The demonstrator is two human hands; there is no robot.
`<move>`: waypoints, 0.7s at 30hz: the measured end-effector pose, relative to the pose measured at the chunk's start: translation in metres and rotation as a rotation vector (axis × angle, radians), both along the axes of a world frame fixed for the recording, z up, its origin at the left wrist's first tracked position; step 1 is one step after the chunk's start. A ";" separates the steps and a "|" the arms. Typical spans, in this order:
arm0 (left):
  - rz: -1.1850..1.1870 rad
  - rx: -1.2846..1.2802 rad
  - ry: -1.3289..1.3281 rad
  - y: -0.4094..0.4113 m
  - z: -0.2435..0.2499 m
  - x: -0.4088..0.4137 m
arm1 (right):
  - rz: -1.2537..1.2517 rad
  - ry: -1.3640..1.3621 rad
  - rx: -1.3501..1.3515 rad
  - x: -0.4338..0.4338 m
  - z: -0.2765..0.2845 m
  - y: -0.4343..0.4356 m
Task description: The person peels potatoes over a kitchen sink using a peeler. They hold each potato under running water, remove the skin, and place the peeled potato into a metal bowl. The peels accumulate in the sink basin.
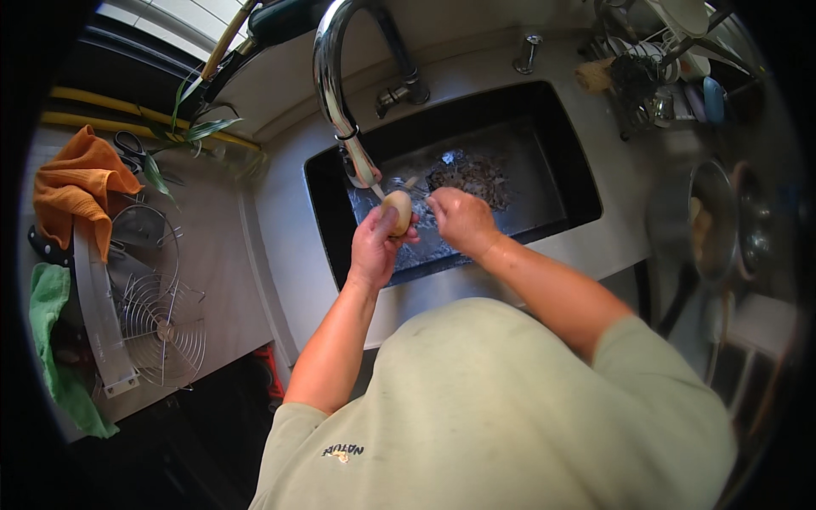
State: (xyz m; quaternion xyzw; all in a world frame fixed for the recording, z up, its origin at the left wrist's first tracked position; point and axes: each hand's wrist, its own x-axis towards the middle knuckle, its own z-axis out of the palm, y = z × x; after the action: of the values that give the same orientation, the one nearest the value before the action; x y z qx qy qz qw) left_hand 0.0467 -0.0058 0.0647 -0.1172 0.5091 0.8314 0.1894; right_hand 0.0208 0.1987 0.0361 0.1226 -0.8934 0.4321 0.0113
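My left hand [375, 247] grips a pale, peeled-looking potato [398, 211] under the spout of a chrome faucet [331, 83]. A thin stream of water falls at the potato's top. Just right of it, my right hand [462, 218] is closed on a small metal tool [417, 190], perhaps a peeler, mostly hidden by the fingers. Both hands are over the dark sink [535, 159]. A heap of brown peelings [472, 178] lies on the sink's floor behind my right hand, and water splashes beneath the potato.
On the left counter lie an orange cloth [86, 185], a green cloth [57, 344], scissors [131, 150] and a round wire rack [164, 328]. At right stand a dish rack [676, 83] and a pot [685, 217] holding pale pieces. A soap dispenser [528, 54] is behind the sink.
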 end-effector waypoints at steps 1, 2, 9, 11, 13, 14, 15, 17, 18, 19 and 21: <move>0.007 -0.054 0.013 0.004 0.003 0.002 | -0.027 -0.042 0.077 -0.007 -0.005 0.004; 0.014 -0.107 0.025 0.006 0.006 0.002 | -0.009 -0.059 0.094 -0.009 -0.009 0.013; 0.004 -0.192 0.044 -0.001 -0.001 -0.003 | 0.054 0.144 -0.139 0.009 0.016 -0.001; -0.028 -0.164 0.065 0.002 0.010 -0.001 | -0.004 0.003 -0.024 -0.005 -0.001 0.007; -0.020 -0.092 0.057 0.006 0.022 -0.005 | -0.029 -0.140 0.037 -0.015 -0.011 0.015; -0.016 -0.056 0.052 0.008 0.025 -0.007 | -0.042 -0.115 -0.022 -0.011 -0.015 0.020; 0.005 -0.028 0.017 0.003 0.022 -0.005 | -0.042 -0.120 -0.096 -0.007 -0.003 0.016; 0.026 0.033 -0.051 -0.006 0.011 -0.007 | -0.065 -0.129 -0.242 -0.003 0.023 0.010; 0.000 0.057 -0.042 -0.009 0.005 -0.007 | -0.029 -0.096 -0.230 -0.001 0.027 0.007; -0.026 0.080 -0.033 -0.013 -0.001 -0.007 | 0.007 -0.063 -0.219 0.001 0.030 0.002; -0.063 0.177 -0.034 -0.016 -0.009 -0.007 | 0.025 -0.090 -0.138 -0.002 0.029 0.000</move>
State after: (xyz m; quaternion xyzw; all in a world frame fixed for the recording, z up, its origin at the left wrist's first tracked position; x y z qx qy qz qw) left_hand 0.0396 -0.0221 0.0554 -0.0980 0.4336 0.8647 0.2336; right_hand 0.0191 0.1991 0.0647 0.1132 -0.8596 0.4977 -0.0260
